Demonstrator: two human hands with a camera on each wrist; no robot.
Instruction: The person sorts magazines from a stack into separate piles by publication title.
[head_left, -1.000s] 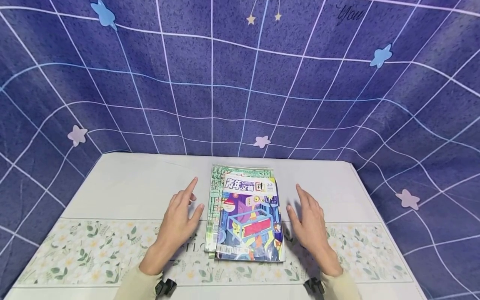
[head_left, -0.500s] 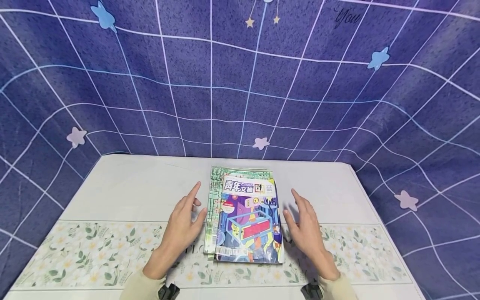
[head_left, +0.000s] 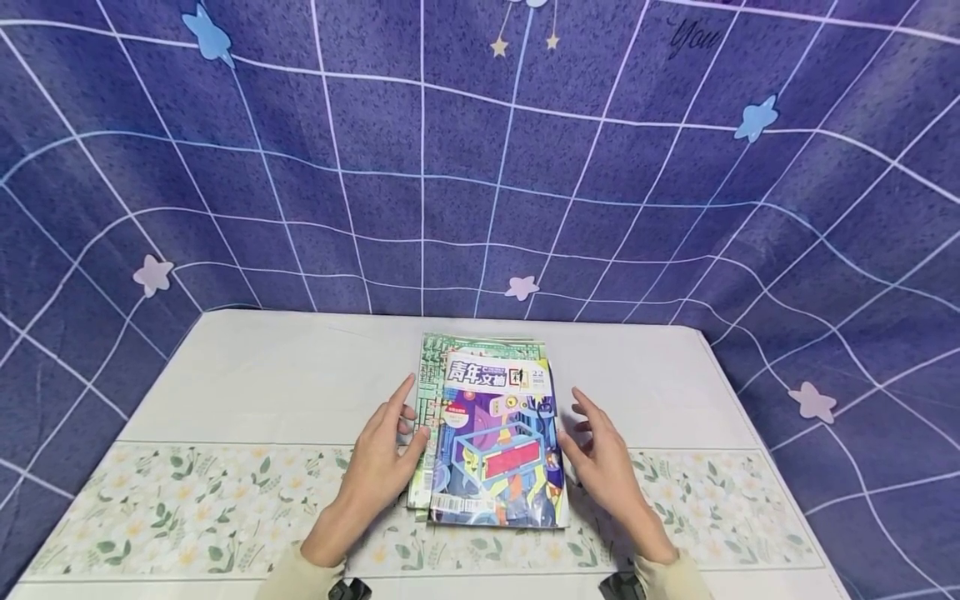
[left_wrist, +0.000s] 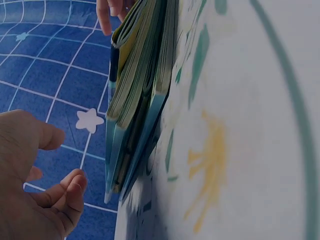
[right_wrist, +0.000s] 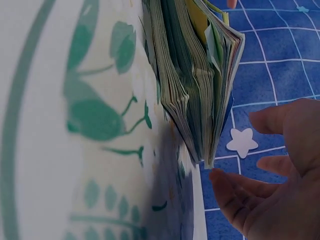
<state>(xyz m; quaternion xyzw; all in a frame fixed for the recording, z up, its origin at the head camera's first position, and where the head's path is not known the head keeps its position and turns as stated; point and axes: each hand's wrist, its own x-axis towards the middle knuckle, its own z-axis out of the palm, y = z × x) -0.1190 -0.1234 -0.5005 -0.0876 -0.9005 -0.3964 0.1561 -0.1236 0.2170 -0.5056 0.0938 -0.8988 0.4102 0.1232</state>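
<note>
Surface: white table (head_left: 300,375), floral band (head_left: 187,508) running L–R across the near half. Dk blue cloth (head_left: 637,225) hangs behind & wraps both sides; pale grid lines, stars in blue & pale lilac, "You" lettering (head_left: 693,35) upper R.

Stack of mags (left_wrist: 130,100) flat at approx. mid-table, part on plain white, part on floral band. Top mag (head_left: 498,450): purple/blue cover, white title strip, red panel. Set slightly R of & nearer the person than the green mag (head_left: 427,383) under it, which shows along L & far edges. Wrist cams: several layers of page edges, a bit of yellow betw. pages.

L hand (head_left: 375,454) at stack's L side, thumb & fingers apart, thumb tip overlapping green mag's edge in head view. R hand (head_left: 603,462) at R side, digits likewise apart & loosely bent, thumb tip just beside top mag's edge. Stack sits betw. the two hands. Contact at R fingertips: can't tell.

Pale sleeves (head_left: 671,579), blk wrist units (head_left: 350,589) both arms.
</note>
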